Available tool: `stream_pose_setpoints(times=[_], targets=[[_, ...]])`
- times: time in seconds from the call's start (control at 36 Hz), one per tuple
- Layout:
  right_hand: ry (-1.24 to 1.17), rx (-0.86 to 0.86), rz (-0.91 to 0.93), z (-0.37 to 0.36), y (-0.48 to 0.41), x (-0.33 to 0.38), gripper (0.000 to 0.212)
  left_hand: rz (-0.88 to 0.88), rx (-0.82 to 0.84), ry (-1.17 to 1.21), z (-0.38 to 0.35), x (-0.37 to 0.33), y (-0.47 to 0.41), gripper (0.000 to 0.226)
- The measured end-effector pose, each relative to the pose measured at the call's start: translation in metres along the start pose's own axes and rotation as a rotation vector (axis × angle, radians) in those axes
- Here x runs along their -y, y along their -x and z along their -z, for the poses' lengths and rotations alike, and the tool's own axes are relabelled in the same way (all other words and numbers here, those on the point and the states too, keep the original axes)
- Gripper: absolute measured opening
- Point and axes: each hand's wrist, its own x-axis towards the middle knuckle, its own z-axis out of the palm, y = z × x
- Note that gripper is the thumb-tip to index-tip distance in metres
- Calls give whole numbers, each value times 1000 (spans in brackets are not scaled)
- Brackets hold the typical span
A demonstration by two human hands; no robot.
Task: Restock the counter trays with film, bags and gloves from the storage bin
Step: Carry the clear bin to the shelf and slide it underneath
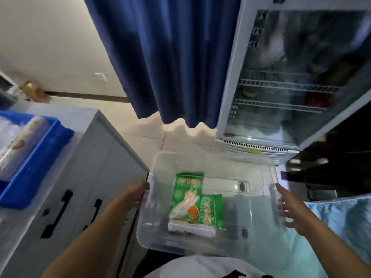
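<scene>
Flanking the storage bin (210, 155) of glove packs (187, 198): left hand (136, 192) seemingly gripping its rim, right hand (290, 207) spread.

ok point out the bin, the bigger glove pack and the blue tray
bin (200, 155), head view, far rim
bigger glove pack (186, 197), head view, printed front
blue tray (40, 163), head view, side wall

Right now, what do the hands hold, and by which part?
The clear bin: the left hand grips its left rim; the right hand presses straight fingers against its right end.
</scene>
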Motion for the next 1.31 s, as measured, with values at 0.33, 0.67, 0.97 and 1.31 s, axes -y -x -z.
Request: stream_pose_setpoints(times=[0.33, 0.67, 0.97, 1.31], targets=[[-146, -159, 25, -92, 23, 111, 62, -183, 23, -191, 55, -196, -100, 36], [-223, -54, 181, -175, 9, 264, 30, -183, 21, -261, 144, -365, -163, 29], [-113, 195, 202, -289, -90, 432, 44, -3, -123, -186, 250, -465, -216, 18], [265, 493, 305, -488, -131, 618, 62, 195, -489, 167, 406, -445, -223, 27]])
